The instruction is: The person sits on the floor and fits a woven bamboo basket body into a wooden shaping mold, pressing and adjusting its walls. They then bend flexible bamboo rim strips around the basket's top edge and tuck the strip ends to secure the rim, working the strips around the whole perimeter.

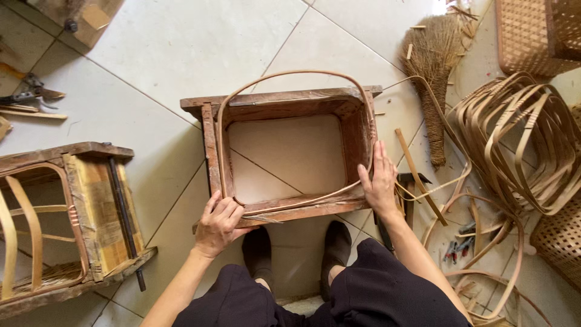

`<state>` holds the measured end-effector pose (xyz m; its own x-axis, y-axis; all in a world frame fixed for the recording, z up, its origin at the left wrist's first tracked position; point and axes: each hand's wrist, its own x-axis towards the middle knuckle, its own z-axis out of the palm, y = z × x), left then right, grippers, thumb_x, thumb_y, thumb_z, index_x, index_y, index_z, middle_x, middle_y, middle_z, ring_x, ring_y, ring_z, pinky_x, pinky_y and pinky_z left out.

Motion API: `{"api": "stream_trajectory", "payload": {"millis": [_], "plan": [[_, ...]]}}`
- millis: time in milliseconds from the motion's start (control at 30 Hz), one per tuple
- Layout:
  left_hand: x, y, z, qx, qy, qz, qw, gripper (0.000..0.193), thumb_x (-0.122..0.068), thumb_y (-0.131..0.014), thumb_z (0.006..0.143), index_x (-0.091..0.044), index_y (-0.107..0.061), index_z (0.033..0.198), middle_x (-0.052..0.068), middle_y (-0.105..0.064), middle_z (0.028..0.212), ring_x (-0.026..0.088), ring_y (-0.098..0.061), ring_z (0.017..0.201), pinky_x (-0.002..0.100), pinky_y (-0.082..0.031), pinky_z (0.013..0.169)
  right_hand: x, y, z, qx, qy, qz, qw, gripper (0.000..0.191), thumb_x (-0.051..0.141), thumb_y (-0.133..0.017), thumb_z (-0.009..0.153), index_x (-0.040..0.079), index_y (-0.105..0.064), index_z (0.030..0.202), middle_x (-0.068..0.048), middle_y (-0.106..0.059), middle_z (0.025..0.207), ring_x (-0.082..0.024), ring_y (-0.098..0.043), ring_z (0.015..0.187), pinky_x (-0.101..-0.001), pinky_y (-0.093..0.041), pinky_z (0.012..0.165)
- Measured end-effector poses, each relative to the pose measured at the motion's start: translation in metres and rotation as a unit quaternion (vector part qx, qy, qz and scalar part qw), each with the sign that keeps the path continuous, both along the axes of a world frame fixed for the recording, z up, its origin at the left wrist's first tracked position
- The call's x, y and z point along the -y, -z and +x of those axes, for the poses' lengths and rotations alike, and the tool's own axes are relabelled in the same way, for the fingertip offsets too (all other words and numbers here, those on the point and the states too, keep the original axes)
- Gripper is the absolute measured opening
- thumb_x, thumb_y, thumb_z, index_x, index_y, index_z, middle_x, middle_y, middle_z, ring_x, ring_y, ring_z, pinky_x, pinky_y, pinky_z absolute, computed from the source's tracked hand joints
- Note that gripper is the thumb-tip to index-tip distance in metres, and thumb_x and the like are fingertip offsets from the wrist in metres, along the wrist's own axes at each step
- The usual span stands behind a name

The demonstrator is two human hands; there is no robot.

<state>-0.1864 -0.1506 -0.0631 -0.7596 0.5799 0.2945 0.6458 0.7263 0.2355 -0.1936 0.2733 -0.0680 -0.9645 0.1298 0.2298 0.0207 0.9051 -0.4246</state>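
A bottomless rectangular wooden frame rests on the white tiled floor in front of my feet. A thin cane strip is bent into a loop that lines the inside of the frame and arches above its far edge. My left hand presses on the frame's near left corner, fingers over the strip. My right hand grips the frame's near right corner, with its thumb inside against the strip.
A second wooden frame with bent strips lies at the left. Coiled cane hoops, a straw brush and woven baskets crowd the right. A hammer lies beside my right hand. Shears lie far left.
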Motion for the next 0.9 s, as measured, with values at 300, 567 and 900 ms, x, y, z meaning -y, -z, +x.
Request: {"api": "stream_trajectory", "payload": {"millis": [300, 567, 900], "plan": [[-0.003, 0.0, 0.005, -0.003, -0.014, -0.015, 1.0, 0.056, -0.053, -0.085, 0.061, -0.01, -0.068, 0.092, 0.002, -0.065, 0.092, 0.021, -0.065, 0.101, 0.048, -0.044, 0.114, -0.018, 0.001, 0.043, 0.078, -0.073, -0.027, 0.994, 0.071, 0.011, -0.054, 0.098, 0.004, -0.026, 0.163, -0.021, -0.025, 0.169, -0.036, -0.032, 0.154, -0.0452, -0.028, 0.121], [-0.006, 0.003, 0.011, -0.033, -0.019, -0.017, 0.999, 0.058, -0.058, -0.084, 0.063, -0.011, -0.067, 0.093, 0.001, -0.062, 0.088, 0.02, -0.064, 0.099, 0.047, -0.045, 0.113, -0.006, 0.004, 0.046, 0.075, -0.036, 0.142, 0.986, 0.068, 0.018, -0.05, 0.101, 0.004, -0.025, 0.162, -0.018, -0.027, 0.169, -0.028, -0.042, 0.143, -0.0459, -0.034, 0.113], [-0.005, 0.0, 0.017, -0.036, -0.02, -0.019, 0.999, 0.057, -0.055, -0.086, 0.059, -0.013, -0.065, 0.09, 0.002, -0.061, 0.091, 0.02, -0.063, 0.101, 0.046, -0.043, 0.114, -0.024, -0.054, 0.057, 0.067, -0.315, 0.262, 0.91, 0.053, 0.034, -0.072, 0.081, 0.004, -0.06, 0.124, -0.012, -0.06, 0.13, -0.027, -0.047, 0.135, -0.0453, -0.032, 0.116]]}}
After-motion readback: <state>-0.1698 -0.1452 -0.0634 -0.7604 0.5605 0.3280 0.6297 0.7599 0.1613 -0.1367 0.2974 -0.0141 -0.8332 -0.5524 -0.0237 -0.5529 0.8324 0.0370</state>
